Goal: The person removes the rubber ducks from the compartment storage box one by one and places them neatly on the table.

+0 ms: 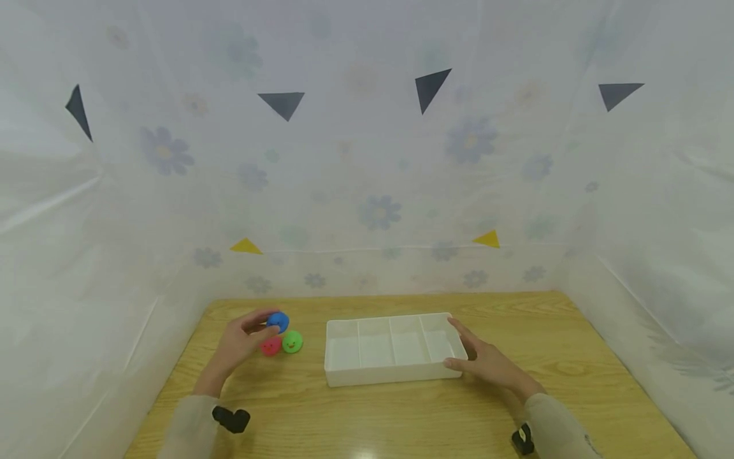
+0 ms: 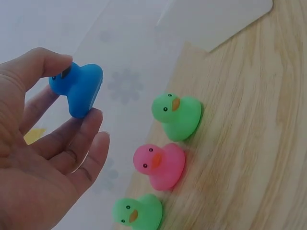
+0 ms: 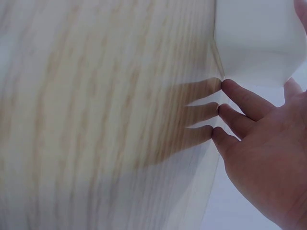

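Note:
My left hand (image 1: pixel 243 341) pinches a blue rubber duck (image 2: pixel 86 88) between thumb and fingertips, lifted above the table. Below it in the left wrist view, a pink duck (image 2: pixel 168 165) stands between a green duck (image 2: pixel 184 120) and another green duck (image 2: pixel 146 213); the head view shows only one of the green pair. A white box (image 1: pixel 395 373) with several compartments in a row lies to the right of the ducks. My right hand (image 1: pixel 487 363) spans the box's right end, thumb at the front wall and index finger at the far corner. Its other fingertips (image 3: pixel 218 109) touch the table.
The wooden table (image 1: pixel 367 414) carries the ducks and the box. White flower-patterned sheeting (image 1: pixel 367 159) encloses it at the back and both sides, with black and yellow triangles on it. A black strap piece (image 1: pixel 231 419) sits at the left wrist.

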Motion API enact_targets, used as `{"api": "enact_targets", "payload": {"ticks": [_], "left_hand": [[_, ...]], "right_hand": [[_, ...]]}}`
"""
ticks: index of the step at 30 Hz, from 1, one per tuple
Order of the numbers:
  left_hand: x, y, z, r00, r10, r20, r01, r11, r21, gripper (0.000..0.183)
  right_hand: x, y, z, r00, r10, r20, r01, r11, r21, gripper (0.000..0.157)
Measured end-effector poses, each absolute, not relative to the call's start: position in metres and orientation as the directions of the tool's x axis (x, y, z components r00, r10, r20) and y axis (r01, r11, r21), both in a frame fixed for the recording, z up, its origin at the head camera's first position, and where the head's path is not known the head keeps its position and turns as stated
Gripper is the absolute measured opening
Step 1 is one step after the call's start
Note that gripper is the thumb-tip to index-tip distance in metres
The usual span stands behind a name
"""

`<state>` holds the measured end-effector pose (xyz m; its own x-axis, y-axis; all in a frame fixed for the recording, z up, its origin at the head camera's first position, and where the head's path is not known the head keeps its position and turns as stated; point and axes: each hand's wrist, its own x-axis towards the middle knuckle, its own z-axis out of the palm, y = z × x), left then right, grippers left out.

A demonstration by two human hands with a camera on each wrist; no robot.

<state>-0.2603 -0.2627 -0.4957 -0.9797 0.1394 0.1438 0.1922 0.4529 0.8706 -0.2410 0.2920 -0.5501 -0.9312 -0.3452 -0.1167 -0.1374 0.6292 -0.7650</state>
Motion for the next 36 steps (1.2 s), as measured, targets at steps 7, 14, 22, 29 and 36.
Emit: {"api": "enact_targets", "payload": {"ticks": [7,14,22,29,36], "left_hand": [[-0.255,-0.282,-0.500,-0.986,0.102,0.134,0.167,0.483,0.860,0.049],[-0.253,-0.301,-0.502,-0.991,0.060,0.117,0.131,0.466,0.875,0.050],[-0.253,-0.323,-0.505,-0.990,0.016,0.142,0.131,0.505,0.853,0.053],[-0.251,-0.334,-0.507,-0.986,-0.016,0.165,0.129,0.551,0.825,0.052],[-0.250,-0.340,-0.513,-0.990,-0.050,0.132,0.077,0.590,0.804,0.053]], "right_hand": [[-0.241,0.292,-0.551,-0.934,-0.337,-0.118,-0.131,0.631,-0.765,0.095],[-0.240,0.293,-0.552,-0.934,-0.336,-0.125,-0.117,0.616,-0.779,0.095],[-0.239,0.291,-0.552,-0.938,-0.325,-0.119,-0.119,0.625,-0.771,0.094],[-0.238,0.291,-0.551,-0.934,-0.335,-0.122,-0.117,0.611,-0.783,0.094],[-0.238,0.291,-0.552,-0.937,-0.330,-0.117,-0.118,0.612,-0.782,0.094]]}}
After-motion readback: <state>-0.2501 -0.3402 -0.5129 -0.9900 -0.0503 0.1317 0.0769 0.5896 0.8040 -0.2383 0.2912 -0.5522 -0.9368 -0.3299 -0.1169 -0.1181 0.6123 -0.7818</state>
